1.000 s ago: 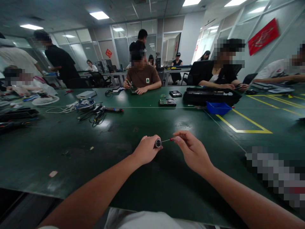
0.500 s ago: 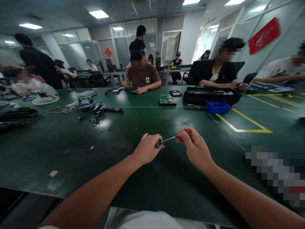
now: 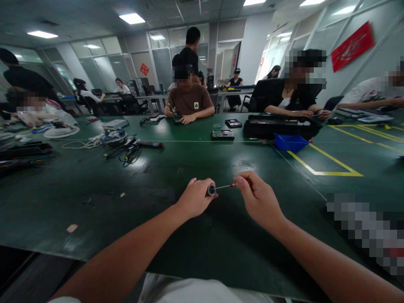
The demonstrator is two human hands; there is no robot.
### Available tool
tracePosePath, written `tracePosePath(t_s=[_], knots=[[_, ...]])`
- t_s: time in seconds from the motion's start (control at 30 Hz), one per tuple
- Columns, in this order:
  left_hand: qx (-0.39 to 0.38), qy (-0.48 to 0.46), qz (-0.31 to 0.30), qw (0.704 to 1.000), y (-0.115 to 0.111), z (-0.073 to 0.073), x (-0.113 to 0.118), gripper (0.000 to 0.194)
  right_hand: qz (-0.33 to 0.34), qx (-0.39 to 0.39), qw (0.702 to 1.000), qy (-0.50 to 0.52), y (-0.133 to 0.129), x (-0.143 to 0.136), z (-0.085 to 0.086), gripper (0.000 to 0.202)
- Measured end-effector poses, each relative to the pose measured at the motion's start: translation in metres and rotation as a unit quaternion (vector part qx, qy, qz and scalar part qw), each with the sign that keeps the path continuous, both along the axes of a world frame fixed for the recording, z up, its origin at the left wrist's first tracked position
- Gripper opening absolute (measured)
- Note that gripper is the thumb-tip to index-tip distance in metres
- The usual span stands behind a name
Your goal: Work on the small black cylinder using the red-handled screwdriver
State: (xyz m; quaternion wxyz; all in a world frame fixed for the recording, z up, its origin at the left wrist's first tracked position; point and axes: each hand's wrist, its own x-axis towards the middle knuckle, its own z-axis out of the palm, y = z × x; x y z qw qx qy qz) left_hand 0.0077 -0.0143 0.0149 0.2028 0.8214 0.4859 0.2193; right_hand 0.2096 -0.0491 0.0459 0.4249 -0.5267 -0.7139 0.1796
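Dark-green glossy worktable (image 3: pixel 110 202), tall glass partitions (image 3: pixel 159 63) behind, people (image 3: pixel 191 101) seated along the far edge. Above the table we note a dark cylinder with a pale-rimmed round end (image 3: pixel 211 190); our left hand (image 3: pixel 195 200) is closed around it, fingers curled. Right of the cylinder, our right hand (image 3: pixel 257 195) pinches a red-collared, thin-shafted metal screwdriver (image 3: pixel 232 185) between thumb and bent fingers, shaft reaching the rim; whether its tip sits inside, we cannot tell. Beyond the cylinder, rightward: a bright-blue plastic bin (image 3: pixel 291 142).
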Motion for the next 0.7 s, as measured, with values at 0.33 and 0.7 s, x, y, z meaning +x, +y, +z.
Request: tracePosePath(t_s=[0.33, 0.7], knots=[[0.003, 0.016, 0.005, 1.0, 0.0012, -0.0015, -0.0002, 0.013, 0.033, -0.014, 0.998, -0.052, 0.0013, 0.0007, 0.0, 0.025], [0.006, 0.015, 0.005, 1.0, 0.0005, 0.0002, -0.0012, 0.013, 0.044, -0.011, 0.998, -0.05, 0.0018, 0.0011, -0.0017, 0.028]])
